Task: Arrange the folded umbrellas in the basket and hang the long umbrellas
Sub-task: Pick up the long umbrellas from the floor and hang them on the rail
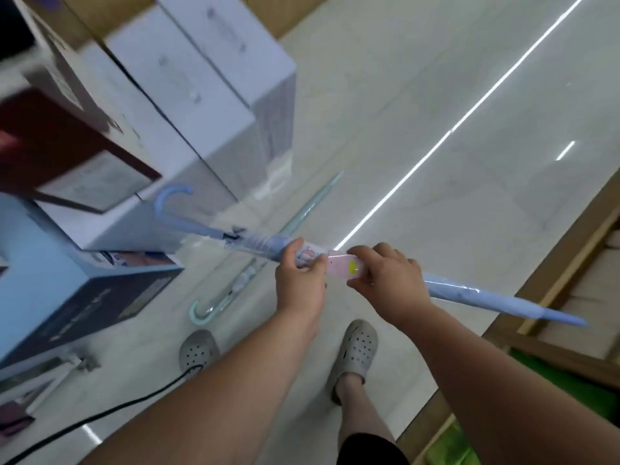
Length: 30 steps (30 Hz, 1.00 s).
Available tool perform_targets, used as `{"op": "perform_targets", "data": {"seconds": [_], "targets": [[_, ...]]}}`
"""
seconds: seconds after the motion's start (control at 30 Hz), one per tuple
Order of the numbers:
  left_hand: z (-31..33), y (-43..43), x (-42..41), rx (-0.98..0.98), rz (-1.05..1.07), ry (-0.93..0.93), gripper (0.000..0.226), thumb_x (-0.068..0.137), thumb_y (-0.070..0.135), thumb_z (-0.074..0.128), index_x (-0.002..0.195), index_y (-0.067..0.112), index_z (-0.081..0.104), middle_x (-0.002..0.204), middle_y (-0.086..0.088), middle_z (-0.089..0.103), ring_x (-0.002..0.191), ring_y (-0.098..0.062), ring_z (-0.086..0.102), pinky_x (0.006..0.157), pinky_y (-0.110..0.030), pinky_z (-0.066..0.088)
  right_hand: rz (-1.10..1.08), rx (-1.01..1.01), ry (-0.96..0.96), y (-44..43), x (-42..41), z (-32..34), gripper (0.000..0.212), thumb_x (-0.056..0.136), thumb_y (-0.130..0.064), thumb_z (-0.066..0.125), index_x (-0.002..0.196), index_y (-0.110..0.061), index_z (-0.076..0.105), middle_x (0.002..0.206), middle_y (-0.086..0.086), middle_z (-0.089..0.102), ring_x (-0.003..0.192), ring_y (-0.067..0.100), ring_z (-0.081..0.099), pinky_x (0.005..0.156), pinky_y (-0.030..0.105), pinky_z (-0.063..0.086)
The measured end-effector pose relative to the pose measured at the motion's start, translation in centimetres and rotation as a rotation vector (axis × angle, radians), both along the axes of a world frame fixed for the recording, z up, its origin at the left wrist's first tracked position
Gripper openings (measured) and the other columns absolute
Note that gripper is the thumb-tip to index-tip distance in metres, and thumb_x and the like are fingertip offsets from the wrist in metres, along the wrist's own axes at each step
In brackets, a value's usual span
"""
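A long blue umbrella (469, 295) in a clear plastic sleeve is held level across the view, its hooked handle at the left and its tip at the right. My left hand (300, 280) grips its middle. My right hand (391, 280) holds it just to the right, with fingers on a pink tag (344, 267) bearing a yellow sticker. A second long umbrella, pale green (268, 243), lies on the floor below, its curved handle nearest my feet. No basket or hanging rail is in view.
White cartons (188, 95) are stacked at the left, with a blue box (67, 280) and a dark red box (50, 146) in front. A black cable (110, 407) crosses the floor. A wooden shelf edge (553, 263) runs along the right. My feet in grey clogs (357, 347) stand below.
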State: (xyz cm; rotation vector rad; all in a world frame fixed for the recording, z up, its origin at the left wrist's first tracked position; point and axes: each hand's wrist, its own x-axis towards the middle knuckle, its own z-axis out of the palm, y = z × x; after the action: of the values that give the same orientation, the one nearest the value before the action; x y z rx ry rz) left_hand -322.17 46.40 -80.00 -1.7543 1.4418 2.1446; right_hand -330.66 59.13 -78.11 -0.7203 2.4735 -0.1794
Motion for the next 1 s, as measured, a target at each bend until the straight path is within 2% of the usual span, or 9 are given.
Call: {"op": "perform_targets", "data": {"seconds": [0.1, 0.23, 0.4, 0.57, 0.63, 0.7, 0.83, 0.9, 1.0], "targets": [[10.5, -1.1, -4.0, -0.009, 0.023, 0.117, 0.047, 0.086, 0.018, 0.069, 0.119, 0.046, 0.051, 0.117, -0.001, 0.061, 0.094, -0.023, 0.07, 0.074, -0.044, 0.063, -0.066, -0.106, 0.107, -0.8, -1.5, 9.6, 0.045, 0.081, -0.044, 0.072, 0.123, -0.04, 0.055, 0.103, -0.004, 0.057, 0.102, 0.026, 0.057, 0.084, 0.04, 0.043], [23.2, -2.3, -7.1, -0.104, -0.012, 0.262, 0.048, 0.083, 0.018, 0.068, 0.116, 0.048, 0.052, 0.126, -0.003, 0.056, 0.093, -0.017, 0.067, 0.062, -0.033, 0.06, -0.177, -0.267, 0.268, -2.0, -2.7, 21.0, 0.043, 0.081, -0.04, 0.072, 0.121, -0.038, 0.056, 0.101, -0.003, 0.056, 0.098, 0.027, 0.058, 0.085, 0.041, 0.04], [35.5, -3.6, -8.3, -0.339, -0.023, 0.366, 0.047, 0.062, 0.032, 0.072, 0.097, 0.057, 0.054, 0.122, -0.009, 0.055, 0.094, -0.025, 0.069, 0.075, -0.049, 0.063, -0.257, -0.489, 0.316, -3.7, -2.6, 32.2, 0.039, 0.085, -0.038, 0.067, 0.123, -0.036, 0.057, 0.105, -0.002, 0.057, 0.096, 0.027, 0.06, 0.085, 0.041, 0.046], [44.5, -5.3, -8.1, -0.593, -0.064, 0.477, 0.05, 0.061, 0.025, 0.066, 0.098, 0.056, 0.052, 0.119, -0.014, 0.056, 0.09, -0.027, 0.066, 0.077, -0.048, 0.06, -0.201, -0.761, 0.163, -4.1, -3.8, 40.6, 0.029, 0.095, -0.03, 0.057, 0.123, -0.033, 0.061, 0.11, -0.003, 0.058, 0.093, 0.018, 0.062, 0.08, 0.033, 0.05], [48.2, -5.6, -7.6, -0.666, -0.076, 0.523, 0.051, 0.066, 0.013, 0.062, 0.101, 0.049, 0.053, 0.105, -0.016, 0.059, 0.072, -0.018, 0.06, 0.062, -0.033, 0.056, -0.16, -0.84, 0.088, -3.8, -4.4, 43.2, 0.027, 0.096, -0.029, 0.059, 0.123, -0.03, 0.061, 0.109, -0.003, 0.061, 0.087, 0.011, 0.063, 0.081, 0.029, 0.049], [51.6, -6.0, -6.9, -0.71, -0.095, 0.568, 0.051, 0.074, -0.002, 0.059, 0.106, 0.037, 0.055, 0.086, -0.008, 0.051, 0.056, -0.009, 0.049, 0.051, -0.023, 0.046, -0.112, -0.899, 0.055, -3.2, -4.6, 45.5, 0.026, 0.095, -0.026, 0.062, 0.121, -0.031, 0.063, 0.1, -0.008, 0.063, 0.079, 0.006, 0.063, 0.078, 0.026, 0.048], [57.5, -7.1, -5.2, -0.818, -0.125, 0.649, 0.055, 0.077, -0.008, 0.058, 0.1, 0.042, 0.057, 0.088, -0.003, 0.053, 0.067, -0.016, 0.05, 0.062, -0.037, 0.054, 0.032, -0.98, -0.048, -2.1, -4.1, 49.0, 0.037, 0.094, -0.02, 0.064, 0.113, -0.052, 0.06, 0.09, -0.011, 0.067, 0.076, 0.011, 0.065, 0.075, 0.024, 0.052], [60.2, -7.6, -4.3, -0.84, -0.135, 0.698, 0.055, 0.079, -0.011, 0.059, 0.101, 0.039, 0.058, 0.096, -0.006, 0.056, 0.071, -0.017, 0.055, 0.059, -0.036, 0.055, 0.114, -1.01, -0.11, -1.8, -3.6, 50.6, 0.051, 0.095, -0.013, 0.061, 0.122, -0.056, 0.054, 0.093, -0.014, 0.067, 0.078, 0.012, 0.064, 0.072, 0.019, 0.051], [63.8, -7.7, -3.0, -0.855, -0.155, 0.775, 0.053, 0.08, -0.01, 0.061, 0.1, 0.04, 0.059, 0.113, -0.013, 0.059, 0.082, -0.021, 0.061, 0.069, -0.044, 0.057, 0.208, -1.032, -0.155, -1.5, -3.0, 52.7, 0.061, 0.099, -0.011, 0.056, 0.141, -0.052, 0.041, 0.095, -0.036, 0.061, 0.076, 0.0, 0.059, 0.072, 0.012, 0.048]]}}
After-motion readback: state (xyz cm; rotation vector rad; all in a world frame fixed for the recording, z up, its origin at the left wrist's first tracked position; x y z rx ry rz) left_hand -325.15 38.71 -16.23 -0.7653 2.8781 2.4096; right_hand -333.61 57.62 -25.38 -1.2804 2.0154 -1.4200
